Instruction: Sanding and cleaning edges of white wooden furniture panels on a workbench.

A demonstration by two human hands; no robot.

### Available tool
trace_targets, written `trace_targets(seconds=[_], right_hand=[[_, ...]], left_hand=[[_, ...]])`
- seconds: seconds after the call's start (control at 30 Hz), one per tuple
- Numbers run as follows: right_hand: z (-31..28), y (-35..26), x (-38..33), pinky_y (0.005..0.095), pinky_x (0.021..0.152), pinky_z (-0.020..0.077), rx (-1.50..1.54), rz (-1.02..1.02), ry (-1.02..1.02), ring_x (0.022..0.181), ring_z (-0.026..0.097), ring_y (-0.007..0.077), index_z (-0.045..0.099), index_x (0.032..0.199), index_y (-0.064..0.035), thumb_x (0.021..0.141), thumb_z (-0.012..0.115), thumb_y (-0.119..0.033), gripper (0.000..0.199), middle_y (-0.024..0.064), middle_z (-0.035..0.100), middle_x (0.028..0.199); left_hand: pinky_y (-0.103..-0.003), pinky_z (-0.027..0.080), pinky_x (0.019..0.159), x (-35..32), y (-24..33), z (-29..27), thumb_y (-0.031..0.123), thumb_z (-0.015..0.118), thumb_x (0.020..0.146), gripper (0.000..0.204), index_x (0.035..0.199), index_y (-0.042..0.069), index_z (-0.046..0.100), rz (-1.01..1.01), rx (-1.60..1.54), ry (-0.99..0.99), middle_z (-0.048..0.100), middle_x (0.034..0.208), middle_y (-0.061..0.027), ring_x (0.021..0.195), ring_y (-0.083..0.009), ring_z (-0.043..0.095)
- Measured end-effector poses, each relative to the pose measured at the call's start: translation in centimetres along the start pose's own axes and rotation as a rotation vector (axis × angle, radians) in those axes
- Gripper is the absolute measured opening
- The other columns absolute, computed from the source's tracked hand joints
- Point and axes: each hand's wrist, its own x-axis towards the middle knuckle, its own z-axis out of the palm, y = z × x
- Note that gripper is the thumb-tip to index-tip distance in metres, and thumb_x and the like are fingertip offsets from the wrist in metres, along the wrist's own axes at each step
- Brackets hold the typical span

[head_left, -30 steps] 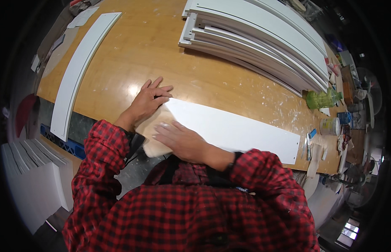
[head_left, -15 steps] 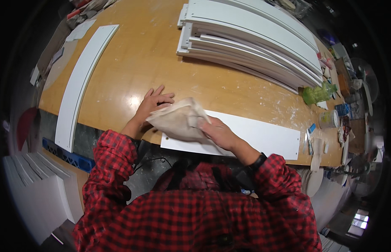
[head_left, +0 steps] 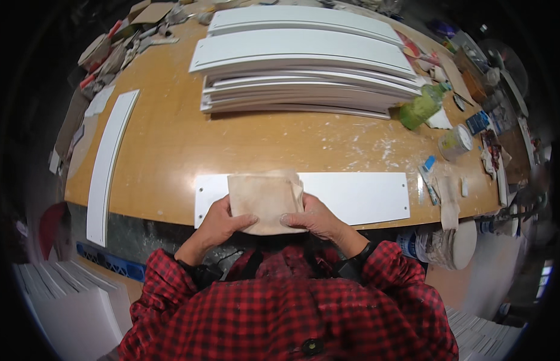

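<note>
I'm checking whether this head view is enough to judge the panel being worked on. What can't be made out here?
- Middle of the white panel: covered by the folded beige cloth, head view.
- Fingers of the left hand and right hand: partly tucked behind the cloth.
- Lower panels in the white stack: hidden by those on top.
- Small clutter at the table's right end: too small and bent by the fisheye rim.

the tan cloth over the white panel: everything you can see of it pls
The cloth is a tan, beige-stained rag, folded into a rough rectangle with layered edges showing at its right side. It looks soft and worn. It lies flat over the middle of the long white panel at the bench's near edge. The left hand pinches its lower left corner, the right hand its lower right.
</note>
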Motion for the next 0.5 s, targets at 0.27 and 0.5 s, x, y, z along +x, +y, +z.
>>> trace_targets(seconds=[0.27,0.5], right_hand=[[-9.2,-0.4,-7.7,0.0281,0.089,0.0425,-0.002,0.098,-0.146,0.100,0.055,0.0153,0.037,0.132,-0.0021,0.078,0.066,-0.011,0.063,0.0063,0.059,0.108],[-11.0,1.0,-13.0,0.0317,0.096,0.0390,-0.090,-0.034,-0.161,0.111,0.048,0.0165,0.041,0.130,-0.0014,0.081,0.063,-0.018,0.057,0.0091,0.050,0.124]], left_hand=[[-0.028,0.048,0.079,1.9,2.8,10.6,0.012,0.068,0.077,0.038,0.111,0.000,0.057,-0.121,0.557,-0.261,0.064,0.098,-0.0089,0.090,-0.0132,0.058],[-0.030,0.048,0.072,3.7,7.8,18.4,0.014,0.067,0.078,0.035,0.110,0.004,0.057,0.373,0.695,-0.351,0.063,0.094,-0.0113,0.081,-0.0198,0.060]])
